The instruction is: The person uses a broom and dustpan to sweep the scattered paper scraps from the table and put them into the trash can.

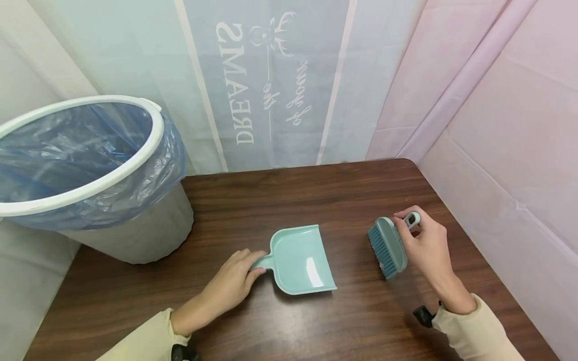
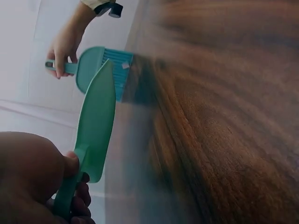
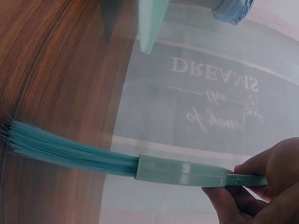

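A light green dustpan is held by its short handle in my left hand, thumb on top and fingers curled beneath. Its wide lip faces right, and a shadow lies under it on the table. To the right, my right hand pinches the handle of a matching hand brush with teal bristles. A small pale scrap clings to the bristles in the left wrist view. Whether the bristle tips touch the wood I cannot tell. A gap of table separates brush and dustpan.
A grey bin with a white rim and blue plastic liner stands at the left, its mouth tilted toward me. The dark wooden table ends at a printed curtain behind and a pale pink fabric wall on the right.
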`<state>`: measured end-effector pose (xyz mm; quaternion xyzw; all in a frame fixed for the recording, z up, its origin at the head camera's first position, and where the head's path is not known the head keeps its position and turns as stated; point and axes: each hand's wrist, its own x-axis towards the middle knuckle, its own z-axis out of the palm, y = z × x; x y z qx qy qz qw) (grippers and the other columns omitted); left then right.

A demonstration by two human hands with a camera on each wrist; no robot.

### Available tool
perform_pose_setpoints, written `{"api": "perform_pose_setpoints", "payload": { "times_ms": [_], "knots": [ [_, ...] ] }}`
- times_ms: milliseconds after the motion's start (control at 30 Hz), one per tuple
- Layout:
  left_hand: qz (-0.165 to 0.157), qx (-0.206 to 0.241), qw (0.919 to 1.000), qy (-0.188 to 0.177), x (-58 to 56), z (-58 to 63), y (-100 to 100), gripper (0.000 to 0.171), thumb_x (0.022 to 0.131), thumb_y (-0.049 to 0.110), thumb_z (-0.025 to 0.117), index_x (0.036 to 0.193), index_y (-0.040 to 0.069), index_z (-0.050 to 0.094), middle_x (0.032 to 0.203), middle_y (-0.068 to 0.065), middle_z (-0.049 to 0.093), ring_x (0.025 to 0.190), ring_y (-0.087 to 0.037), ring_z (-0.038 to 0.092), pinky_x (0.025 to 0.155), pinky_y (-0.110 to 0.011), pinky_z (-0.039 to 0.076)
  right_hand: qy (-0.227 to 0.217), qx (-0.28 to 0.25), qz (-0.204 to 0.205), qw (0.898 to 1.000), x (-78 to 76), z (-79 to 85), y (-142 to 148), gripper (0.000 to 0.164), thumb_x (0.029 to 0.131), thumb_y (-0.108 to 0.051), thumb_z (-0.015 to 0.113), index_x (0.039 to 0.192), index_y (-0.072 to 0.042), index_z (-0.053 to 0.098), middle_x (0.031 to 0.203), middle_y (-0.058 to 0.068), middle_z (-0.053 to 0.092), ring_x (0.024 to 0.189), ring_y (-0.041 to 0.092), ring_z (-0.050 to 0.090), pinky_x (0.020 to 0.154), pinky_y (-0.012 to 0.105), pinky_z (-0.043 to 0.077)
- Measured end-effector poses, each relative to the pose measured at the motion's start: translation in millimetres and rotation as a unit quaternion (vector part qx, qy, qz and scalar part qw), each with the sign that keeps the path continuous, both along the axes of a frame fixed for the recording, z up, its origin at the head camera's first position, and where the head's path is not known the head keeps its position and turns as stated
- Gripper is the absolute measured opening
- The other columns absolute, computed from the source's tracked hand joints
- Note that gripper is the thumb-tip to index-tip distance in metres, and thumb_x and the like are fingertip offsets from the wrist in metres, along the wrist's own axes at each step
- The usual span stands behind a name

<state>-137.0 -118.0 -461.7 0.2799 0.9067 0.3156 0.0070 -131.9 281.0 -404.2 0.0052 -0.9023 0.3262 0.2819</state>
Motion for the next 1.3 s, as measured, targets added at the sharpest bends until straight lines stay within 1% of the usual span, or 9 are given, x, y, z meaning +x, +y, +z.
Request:
{"api": "perform_pose_setpoints", "payload": {
  "times_ms": [133, 233, 333, 567, 767, 967, 1167, 1233, 1300],
  "knots": [
    [-0.001, 0.009, 1.0000, 0.001, -6.6, -7.9, 3.6, 0.030, 0.097, 0.013, 0.070, 0.126, 0.007, 0.067, 0.096, 0.003, 0.063, 0.085, -0.011, 0.051, 0.073, -0.030, 0.048, 0.002, 0.001, 0.002, 1.000, -0.6, -0.7, -1.0, 0.005, 0.094, -0.003, 0.071, 0.098, -0.005, 0.072, 0.088, 0.008, 0.075, 0.061, -0.003, 0.055, 0.053, 0.010, 0.044],
    [0.005, -0.001, 1.0000, 0.000, -9.9, -13.5, 6.7, 0.030, 0.097, 0.013, 0.070, 0.125, 0.006, 0.067, 0.098, 0.001, 0.064, 0.087, -0.012, 0.053, 0.075, -0.031, 0.049, 0.002, 0.002, 0.005, 1.000, -0.7, -1.4, -1.3, 0.005, 0.094, -0.002, 0.071, 0.098, -0.005, 0.072, 0.088, 0.009, 0.075, 0.061, -0.003, 0.054, 0.054, 0.010, 0.044],
    [0.006, -0.012, 0.9999, 0.011, -12.8, -17.6, 9.4, 0.031, 0.096, 0.013, 0.070, 0.126, 0.005, 0.067, 0.098, -0.001, 0.064, 0.086, -0.013, 0.052, 0.075, -0.031, 0.049, 0.002, 0.004, 0.006, 1.000, -1.0, -1.4, -1.5, 0.005, 0.094, -0.002, 0.071, 0.098, -0.004, 0.072, 0.087, 0.009, 0.074, 0.060, -0.002, 0.054, 0.053, 0.010, 0.044],
    [-0.002, -0.019, 0.9990, 0.041, -22.4, -23.4, 14.0, 0.032, 0.097, 0.016, 0.070, 0.127, 0.005, 0.067, 0.098, -0.002, 0.065, 0.086, -0.015, 0.052, 0.076, -0.033, 0.049, 0.000, 0.010, 0.004, 1.000, -1.5, 0.2, -2.7, 0.006, 0.093, -0.001, 0.072, 0.098, -0.004, 0.072, 0.082, 0.008, 0.073, 0.056, 0.000, 0.052, 0.052, 0.011, 0.043],
    [-0.014, -0.025, 0.9986, 0.045, -31.8, -28.6, 18.2, 0.032, 0.099, 0.018, 0.068, 0.129, 0.005, 0.067, 0.100, -0.003, 0.064, 0.089, -0.018, 0.054, 0.080, -0.036, 0.051, -0.003, 0.006, 0.005, 1.000, -2.3, 1.1, -5.1, 0.006, 0.092, -0.001, 0.072, 0.097, -0.005, 0.073, 0.080, 0.007, 0.072, 0.055, 0.001, 0.051, 0.051, 0.011, 0.043],
    [-0.029, -0.030, 0.9983, 0.040, -36.6, -29.8, 24.7, 0.031, 0.099, 0.020, 0.068, 0.128, 0.008, 0.067, 0.099, -0.003, 0.064, 0.090, -0.018, 0.056, 0.081, -0.037, 0.051, -0.001, 0.006, 0.009, 1.000, -3.2, 2.6, -7.3, 0.006, 0.092, 0.000, 0.073, 0.095, -0.005, 0.072, 0.084, 0.008, 0.074, 0.057, 0.000, 0.052, 0.052, 0.011, 0.043],
    [-0.037, -0.027, 0.9981, 0.040, -39.1, -27.6, 31.2, 0.031, 0.098, 0.021, 0.070, 0.126, 0.007, 0.069, 0.098, -0.003, 0.066, 0.085, -0.016, 0.055, 0.078, -0.037, 0.051, 0.018, 0.038, 0.031, 0.999, -4.9, 5.0, -11.6, 0.012, 0.089, 0.004, 0.074, 0.093, -0.007, 0.072, 0.082, 0.006, 0.073, 0.055, 0.002, 0.050, 0.053, 0.011, 0.040],
    [-0.037, -0.031, 0.9980, 0.040, -39.7, -27.1, 32.6, 0.032, 0.098, 0.022, 0.070, 0.126, 0.007, 0.069, 0.097, -0.002, 0.066, 0.084, -0.016, 0.055, 0.077, -0.036, 0.051, 0.036, 0.057, 0.054, 0.996, -5.5, 5.6, -14.6, 0.016, 0.087, 0.007, 0.075, 0.093, -0.007, 0.072, 0.082, 0.005, 0.072, 0.057, 0.002, 0.052, 0.054, 0.010, 0.042],
    [-0.038, -0.033, 0.9978, 0.042, -40.3, -27.1, 34.1, 0.032, 0.098, 0.021, 0.070, 0.126, 0.006, 0.069, 0.097, -0.003, 0.066, 0.084, -0.016, 0.056, 0.077, -0.037, 0.052, 0.056, 0.079, 0.092, 0.991, -6.2, 5.7, -18.5, 0.020, 0.084, 0.010, 0.076, 0.093, -0.007, 0.072, 0.083, 0.003, 0.071, 0.064, 0.004, 0.057, 0.059, 0.009, 0.044]
  ]
}}
